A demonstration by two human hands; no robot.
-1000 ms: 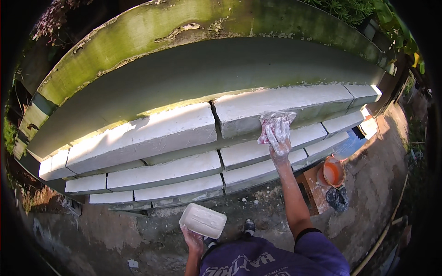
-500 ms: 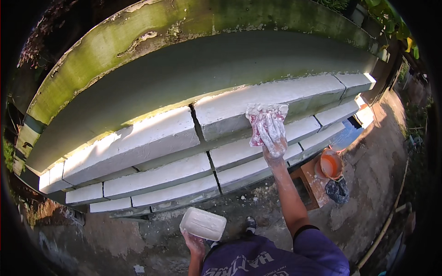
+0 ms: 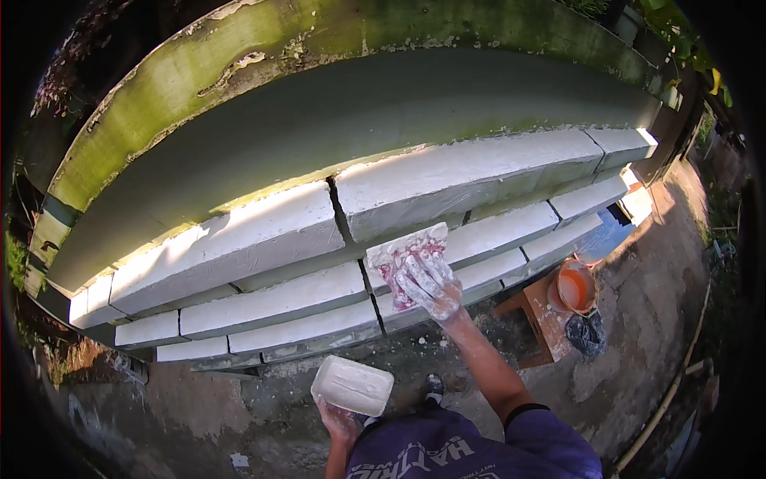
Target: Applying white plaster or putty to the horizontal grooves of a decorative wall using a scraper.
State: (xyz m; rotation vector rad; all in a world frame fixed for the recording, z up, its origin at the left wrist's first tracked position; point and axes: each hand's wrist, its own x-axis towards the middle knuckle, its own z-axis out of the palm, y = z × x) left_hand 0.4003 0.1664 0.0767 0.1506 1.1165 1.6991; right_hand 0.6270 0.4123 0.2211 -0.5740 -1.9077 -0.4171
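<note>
A pink, flat, square tool with white paste along its edge is gripped by my right hand, which is coated in white. It is over the middle tier of pale blocks, by a dark vertical gap, below the top tier; whether it touches them I cannot tell. Low in the view my left hand grips a white rectangular container of smooth white paste from beneath, its fingers partly hidden by it.
A mossy wall rim arches above the stepped blocks. At right stand a brown table with an orange bucket and a black bag beside it, and a blue sheet. A bamboo pole lies along the ground.
My right hand with the tool has moved down and left from the top tier to the middle tier. My left hand holds the container in much the same place. The view has shifted slightly.
</note>
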